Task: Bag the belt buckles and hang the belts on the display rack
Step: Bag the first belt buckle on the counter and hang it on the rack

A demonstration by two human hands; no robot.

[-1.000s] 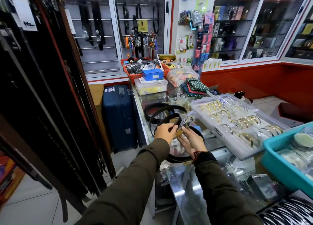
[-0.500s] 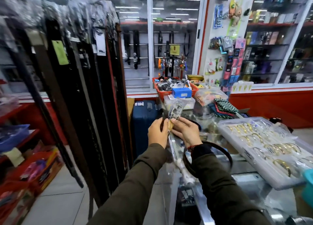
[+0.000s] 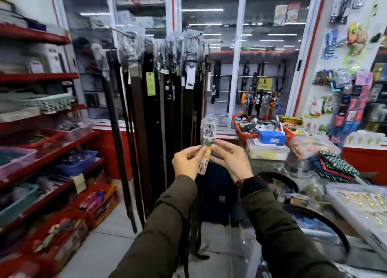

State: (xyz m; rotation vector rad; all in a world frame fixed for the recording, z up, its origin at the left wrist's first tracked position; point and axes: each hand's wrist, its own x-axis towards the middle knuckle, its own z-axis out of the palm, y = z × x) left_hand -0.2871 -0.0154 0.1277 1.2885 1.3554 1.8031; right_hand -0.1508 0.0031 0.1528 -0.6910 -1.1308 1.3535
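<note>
Both hands up higher now: left hand [image 3: 187, 162] and right hand [image 3: 231, 159] pinch the bagged buckle [image 3: 209, 134] upright, the display rack [image 3: 163, 101] swung straight ahead.

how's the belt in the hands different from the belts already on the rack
The held belt has its bagged buckle end pinched between the left hand and right hand; the rack belts hang from a bar. Its strap trails down to the counter; theirs hang straight. Both have plastic-wrapped buckles.

bagged buckle [image 3: 209, 133] between both hands (raised) | display rack [image 3: 165, 85] behind | shelves [image 3: 41, 76] left | counter [image 3: 297, 168] right
</note>
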